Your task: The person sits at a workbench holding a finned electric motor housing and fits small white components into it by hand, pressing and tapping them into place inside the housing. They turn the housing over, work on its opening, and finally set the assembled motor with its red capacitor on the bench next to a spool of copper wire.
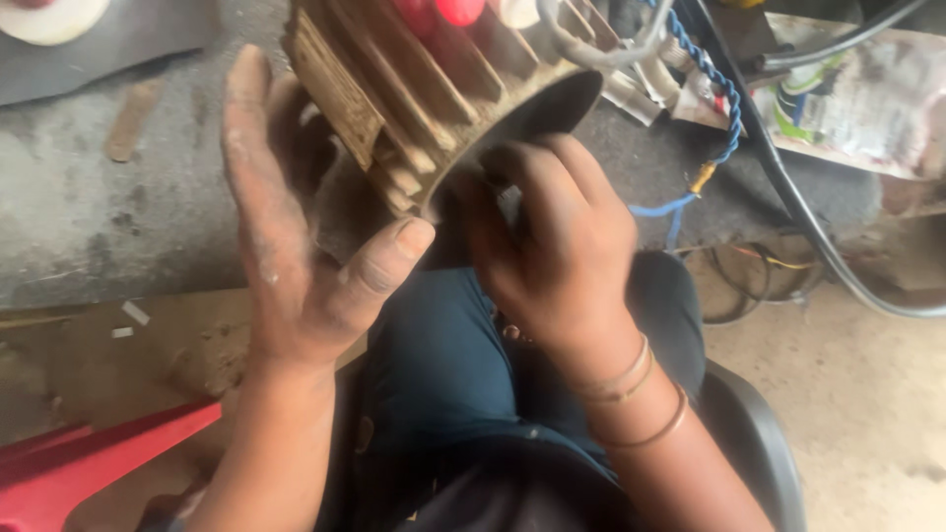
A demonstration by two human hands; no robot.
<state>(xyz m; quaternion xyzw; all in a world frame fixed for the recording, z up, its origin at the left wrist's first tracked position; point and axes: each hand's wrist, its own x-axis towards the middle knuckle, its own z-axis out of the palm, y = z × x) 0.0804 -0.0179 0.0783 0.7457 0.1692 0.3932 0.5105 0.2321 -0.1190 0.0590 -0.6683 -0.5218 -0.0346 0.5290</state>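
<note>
Fingers (527, 172) of the right hand (557, 261) curl onto the finned motor housing's (394, 94) rim at 12 o'clock, left hand (296, 246) spread flat supporting its side, so the heavy, dusty casing could slip onto the knee (443, 345).

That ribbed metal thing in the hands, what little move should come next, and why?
Probably close the left hand onto the ribbed metal housing. That hand lies open against its side, thumb loose, while the right hand curls its fingers at the open rim. A firmer hold would likely steady it.
</note>
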